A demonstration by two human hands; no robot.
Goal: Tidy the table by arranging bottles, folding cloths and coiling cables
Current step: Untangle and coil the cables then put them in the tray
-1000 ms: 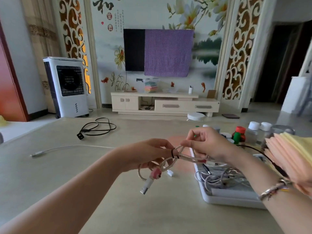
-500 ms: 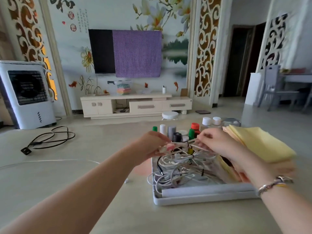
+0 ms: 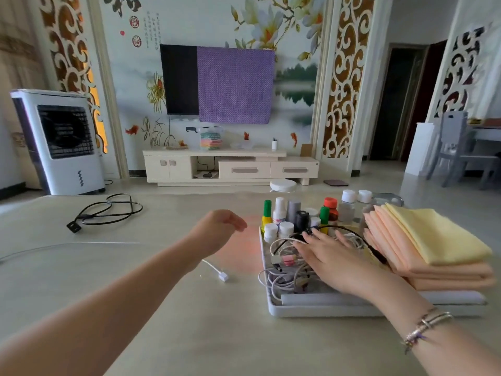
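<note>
Both hands have let go of the braided cable (image 3: 284, 244) they were holding up together a moment ago; it now lies coiled in the white tray (image 3: 273, 308), on top of the other coiled cables (image 3: 282, 280) at the tray's left end. The right hand (image 3: 333, 259) rests flat on this pile, fingers straight and slightly spread, pressing the coils down and gripping nothing. The left hand (image 3: 217, 229) has pulled back to the left and hovers above the table (image 3: 162, 321), fingers loosely curled and empty.

At the far end of the tray, small bottles (image 3: 298, 215) stand upright in a tight group. At its right side sits a stack of folded cloths (image 3: 428, 248), peach below and yellow on top.

Two cables remain loose on the table. A thin white cable (image 3: 217, 270) runs across it, its plug lying just beside the tray, near the left hand. A black cable (image 3: 108, 210) lies far off to the left, roughly looped.

Judging from this, one more cable is stowed, bottles and cloths look finished, and the white cable seems the likely next pickup.
</note>
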